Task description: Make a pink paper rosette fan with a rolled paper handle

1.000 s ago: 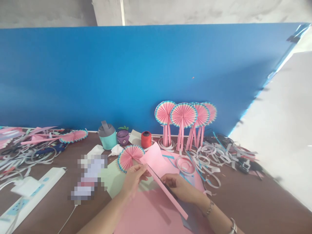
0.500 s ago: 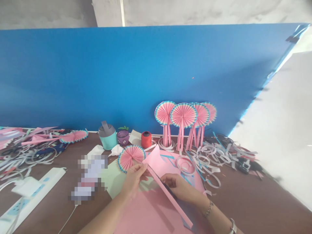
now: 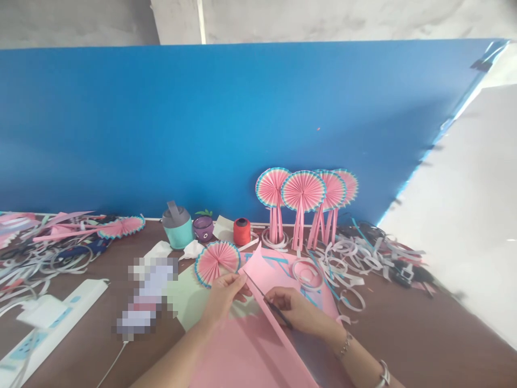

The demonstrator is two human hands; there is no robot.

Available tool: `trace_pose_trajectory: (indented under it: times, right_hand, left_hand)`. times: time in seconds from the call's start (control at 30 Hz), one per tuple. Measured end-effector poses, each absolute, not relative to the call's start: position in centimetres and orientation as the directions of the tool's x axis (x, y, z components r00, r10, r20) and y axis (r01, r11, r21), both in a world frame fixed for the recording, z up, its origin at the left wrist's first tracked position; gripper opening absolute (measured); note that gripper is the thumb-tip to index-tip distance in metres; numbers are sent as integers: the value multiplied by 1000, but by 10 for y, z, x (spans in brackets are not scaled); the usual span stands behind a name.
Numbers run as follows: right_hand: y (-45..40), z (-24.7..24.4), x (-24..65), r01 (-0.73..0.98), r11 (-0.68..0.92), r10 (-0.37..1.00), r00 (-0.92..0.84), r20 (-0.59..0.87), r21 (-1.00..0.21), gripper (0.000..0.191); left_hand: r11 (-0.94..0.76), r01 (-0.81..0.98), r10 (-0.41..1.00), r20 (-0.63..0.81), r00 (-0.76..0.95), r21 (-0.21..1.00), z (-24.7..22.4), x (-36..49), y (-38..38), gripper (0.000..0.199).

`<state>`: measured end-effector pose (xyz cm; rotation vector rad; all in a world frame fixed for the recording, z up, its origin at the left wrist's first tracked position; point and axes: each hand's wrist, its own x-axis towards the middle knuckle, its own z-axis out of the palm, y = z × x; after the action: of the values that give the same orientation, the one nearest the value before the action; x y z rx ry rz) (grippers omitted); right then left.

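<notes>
My left hand [image 3: 226, 288] is closed in a pinch on the upper edge of a pink paper sheet [image 3: 258, 264]. My right hand [image 3: 297, 308] grips dark scissors [image 3: 279, 314], whose blade lies along the paper just right of my left fingertips. A narrow pink strip [image 3: 285, 345] slants down to the right below the blade. Behind my left hand lies a round pleated pink fan [image 3: 218, 261] with a blue-and-cream rim. Larger pink paper [image 3: 238, 355] and a pale green sheet [image 3: 188, 299] lie beneath my hands.
Several pleated fans [image 3: 304, 191] on pink sticks lean on the blue partition [image 3: 202, 124]. A red thread spool [image 3: 242, 233], purple pot [image 3: 203, 229] and teal cup [image 3: 177, 233] stand behind. Curled paper strips [image 3: 347, 258] lie right; a power strip [image 3: 60, 334] lies left.
The pink strip's lower end has slid down out of the frame, and the paper has turned slightly. The scissors show more clearly. Both hands stay almost in place.
</notes>
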<state>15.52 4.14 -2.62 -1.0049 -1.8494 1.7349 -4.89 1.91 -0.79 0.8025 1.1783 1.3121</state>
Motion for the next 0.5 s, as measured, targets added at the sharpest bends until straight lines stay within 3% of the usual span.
trace_pose_trajectory:
  times: [0.5]
  right_hand:
    - [39, -14, 152, 216, -21, 748, -644, -159, -976, 17]
  left_hand:
    - [199, -212, 979, -204, -1, 957, -14, -45, 18, 42]
